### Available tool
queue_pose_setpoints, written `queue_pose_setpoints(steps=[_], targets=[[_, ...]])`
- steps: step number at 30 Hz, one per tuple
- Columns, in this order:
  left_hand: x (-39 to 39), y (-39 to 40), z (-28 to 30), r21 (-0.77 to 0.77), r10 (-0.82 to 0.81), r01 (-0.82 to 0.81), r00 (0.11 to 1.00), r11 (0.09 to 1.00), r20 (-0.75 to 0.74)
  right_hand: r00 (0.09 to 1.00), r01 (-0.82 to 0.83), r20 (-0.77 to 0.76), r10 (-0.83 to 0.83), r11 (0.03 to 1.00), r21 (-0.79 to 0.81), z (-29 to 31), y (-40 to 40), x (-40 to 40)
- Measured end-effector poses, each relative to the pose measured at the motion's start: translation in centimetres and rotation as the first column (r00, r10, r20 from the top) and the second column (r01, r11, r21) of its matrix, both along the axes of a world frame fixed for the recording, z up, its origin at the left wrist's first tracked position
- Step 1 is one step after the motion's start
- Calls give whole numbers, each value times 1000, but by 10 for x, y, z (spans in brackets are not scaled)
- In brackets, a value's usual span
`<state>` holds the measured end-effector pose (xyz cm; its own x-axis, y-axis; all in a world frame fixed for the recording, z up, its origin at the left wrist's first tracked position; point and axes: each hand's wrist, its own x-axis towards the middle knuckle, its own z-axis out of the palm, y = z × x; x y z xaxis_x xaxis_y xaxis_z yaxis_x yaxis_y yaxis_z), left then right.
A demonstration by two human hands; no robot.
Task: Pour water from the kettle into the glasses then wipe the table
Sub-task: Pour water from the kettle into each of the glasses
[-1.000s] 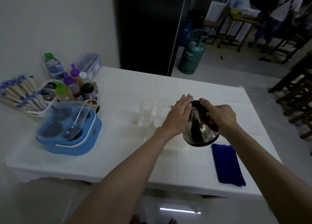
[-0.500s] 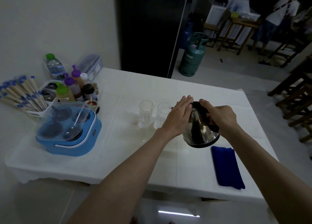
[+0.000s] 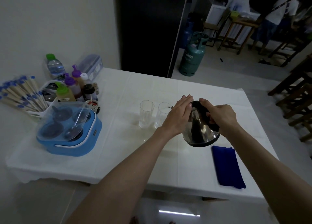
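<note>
The white-clothed table (image 3: 118,156) carries a blue plastic box with a clear lid (image 3: 69,134) at its left and a folded dark blue cloth (image 3: 228,168) near its right front edge. The shiny steel kettle (image 3: 200,129) hangs tilted above the table, spout toward the right of two clear glasses (image 3: 161,114), beside the other clear glass (image 3: 146,114). The right hand (image 3: 221,116) has its grip curled round the black handle; the left hand (image 3: 179,115) lies flat-fingered against the kettle's lid and side.
</note>
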<state>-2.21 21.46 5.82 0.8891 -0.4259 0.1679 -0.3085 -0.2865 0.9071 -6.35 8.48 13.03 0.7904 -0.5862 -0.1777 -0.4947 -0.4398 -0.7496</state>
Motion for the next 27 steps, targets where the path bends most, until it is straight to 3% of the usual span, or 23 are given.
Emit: queue_pose_setpoints(steps=[27], targets=[[3, 1, 1, 19, -15, 14, 1000, 1000, 10, 999, 22, 30, -23, 999, 44, -5, 0, 1]])
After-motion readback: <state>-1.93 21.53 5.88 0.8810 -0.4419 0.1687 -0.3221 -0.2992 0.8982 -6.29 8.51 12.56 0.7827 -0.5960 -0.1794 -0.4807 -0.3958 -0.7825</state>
